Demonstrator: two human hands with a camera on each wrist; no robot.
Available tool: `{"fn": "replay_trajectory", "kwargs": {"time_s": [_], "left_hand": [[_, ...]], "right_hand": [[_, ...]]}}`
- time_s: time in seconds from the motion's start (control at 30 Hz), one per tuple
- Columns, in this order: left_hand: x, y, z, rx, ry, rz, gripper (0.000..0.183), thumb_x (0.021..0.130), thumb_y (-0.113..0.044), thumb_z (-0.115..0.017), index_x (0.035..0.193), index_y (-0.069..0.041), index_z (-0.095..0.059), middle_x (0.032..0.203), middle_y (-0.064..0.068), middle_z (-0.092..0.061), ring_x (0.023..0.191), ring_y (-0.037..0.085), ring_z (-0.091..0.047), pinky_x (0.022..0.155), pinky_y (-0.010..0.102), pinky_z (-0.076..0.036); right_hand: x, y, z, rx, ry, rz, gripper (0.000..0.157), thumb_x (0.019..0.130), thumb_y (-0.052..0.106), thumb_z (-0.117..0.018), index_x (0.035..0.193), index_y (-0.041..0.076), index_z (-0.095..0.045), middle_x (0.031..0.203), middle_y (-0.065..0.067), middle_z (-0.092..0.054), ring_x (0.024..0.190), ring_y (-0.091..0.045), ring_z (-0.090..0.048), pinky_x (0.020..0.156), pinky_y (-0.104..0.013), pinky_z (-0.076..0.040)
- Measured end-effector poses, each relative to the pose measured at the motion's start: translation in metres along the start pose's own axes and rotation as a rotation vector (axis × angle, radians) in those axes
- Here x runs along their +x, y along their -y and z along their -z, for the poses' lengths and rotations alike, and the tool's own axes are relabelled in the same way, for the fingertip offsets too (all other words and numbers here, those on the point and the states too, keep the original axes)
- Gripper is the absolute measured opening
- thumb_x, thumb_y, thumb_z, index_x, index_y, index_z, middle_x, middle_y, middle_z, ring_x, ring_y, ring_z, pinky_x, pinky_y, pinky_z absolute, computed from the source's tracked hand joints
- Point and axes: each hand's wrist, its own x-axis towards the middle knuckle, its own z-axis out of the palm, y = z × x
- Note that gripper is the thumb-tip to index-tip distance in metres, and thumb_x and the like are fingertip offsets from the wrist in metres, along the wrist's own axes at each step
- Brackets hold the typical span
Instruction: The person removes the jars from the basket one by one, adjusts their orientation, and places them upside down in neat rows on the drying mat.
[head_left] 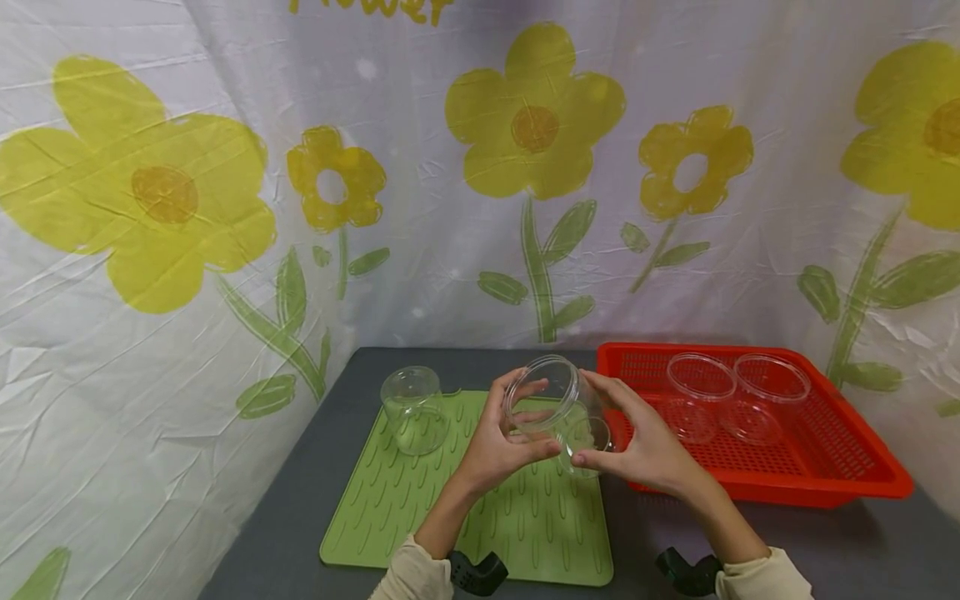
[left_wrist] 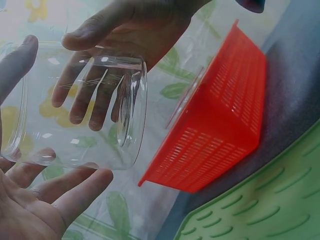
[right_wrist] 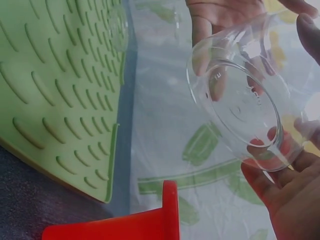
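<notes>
A clear plastic jar [head_left: 576, 404] is held up between both hands above the green mat, tilted with its round mouth toward the left. My left hand [head_left: 497, 440] grips it near the mouth, thumb on the near side and fingers behind. At the base end, my right hand [head_left: 647, 435] holds it between thumb and spread fingers. Raised lettering shows on the jar's base [right_wrist: 240, 100] in the right wrist view. Another clear jar [head_left: 415, 417] stands on the mat's far left part.
The green drying mat [head_left: 480, 533] with raised ridges lies on a dark grey table [head_left: 277, 533]. To the right, a red perforated basket [head_left: 765, 492] contains two clear jars [head_left: 693, 387] side by side. A white curtain [head_left: 420, 275] with yellow flowers hangs behind the table.
</notes>
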Motion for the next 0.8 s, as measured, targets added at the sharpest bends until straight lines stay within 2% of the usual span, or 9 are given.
{"fn": "replay_trajectory", "kwargs": {"time_s": [0.1,0.23,0.37,0.47,0.6,0.7,0.8], "left_hand": [[0.000,0.000,0.000,-0.006,0.007,0.011,0.109,0.083,-0.043,-0.084,0.161,-0.016,-0.013,0.163,0.021,-0.032,0.137,0.057,-0.045,0.103,0.061,-0.051],[-0.002,0.000,0.001,0.004,0.015,0.024,0.112,0.084,-0.044,-0.083,0.162,-0.014,-0.009,0.163,0.019,-0.032,0.137,0.053,-0.048,0.102,0.046,-0.056],[-0.003,0.000,0.002,0.039,0.018,0.040,0.114,0.083,-0.047,-0.083,0.164,-0.020,-0.008,0.165,0.015,-0.030,0.138,0.050,-0.048,0.105,0.054,-0.053],[-0.004,-0.002,0.005,0.126,-0.004,0.050,0.114,0.082,-0.053,-0.082,0.164,-0.027,-0.008,0.168,0.011,-0.026,0.141,0.046,-0.047,0.108,0.062,-0.048],[-0.003,-0.009,0.012,0.307,-0.037,0.040,0.111,0.080,-0.063,-0.079,0.163,-0.033,-0.012,0.169,0.005,-0.024,0.145,0.040,-0.045,0.111,0.062,-0.044],[0.000,-0.017,0.016,0.445,-0.023,0.042,0.107,0.079,-0.067,-0.077,0.162,-0.039,-0.015,0.169,-0.003,-0.023,0.150,0.034,-0.039,0.113,0.061,-0.042],[0.003,-0.026,0.016,0.563,0.018,0.058,0.104,0.079,-0.062,-0.080,0.160,-0.046,-0.017,0.169,-0.011,-0.021,0.153,0.027,-0.033,0.115,0.060,-0.040]], "right_hand": [[0.000,0.000,0.000,-0.003,-0.001,0.001,0.097,0.073,0.027,-0.094,0.155,0.026,-0.042,0.138,-0.001,-0.058,0.122,-0.024,-0.058,0.099,-0.062,-0.049],[-0.001,0.000,-0.001,-0.014,-0.003,0.001,0.095,0.074,0.029,-0.093,0.154,0.024,-0.043,0.137,-0.003,-0.058,0.122,-0.025,-0.058,0.098,-0.062,-0.049],[-0.002,-0.003,-0.002,-0.014,0.000,0.002,0.094,0.075,0.031,-0.093,0.154,0.024,-0.043,0.138,-0.002,-0.058,0.121,-0.024,-0.059,0.098,-0.059,-0.050],[-0.003,-0.006,-0.002,-0.012,0.008,0.001,0.094,0.075,0.032,-0.092,0.154,0.023,-0.043,0.137,-0.001,-0.059,0.121,-0.024,-0.060,0.097,-0.058,-0.050],[-0.004,-0.010,-0.003,-0.029,0.016,0.011,0.094,0.076,0.033,-0.092,0.155,0.022,-0.042,0.136,0.001,-0.058,0.120,-0.024,-0.061,0.097,-0.057,-0.052],[-0.005,-0.011,-0.003,-0.064,0.025,0.032,0.095,0.075,0.034,-0.092,0.155,0.021,-0.042,0.138,0.001,-0.057,0.122,-0.021,-0.059,0.098,-0.056,-0.053],[-0.005,-0.011,-0.004,-0.108,0.038,0.063,0.096,0.074,0.035,-0.093,0.155,0.021,-0.042,0.140,-0.001,-0.056,0.124,-0.018,-0.056,0.099,-0.055,-0.053]]}}
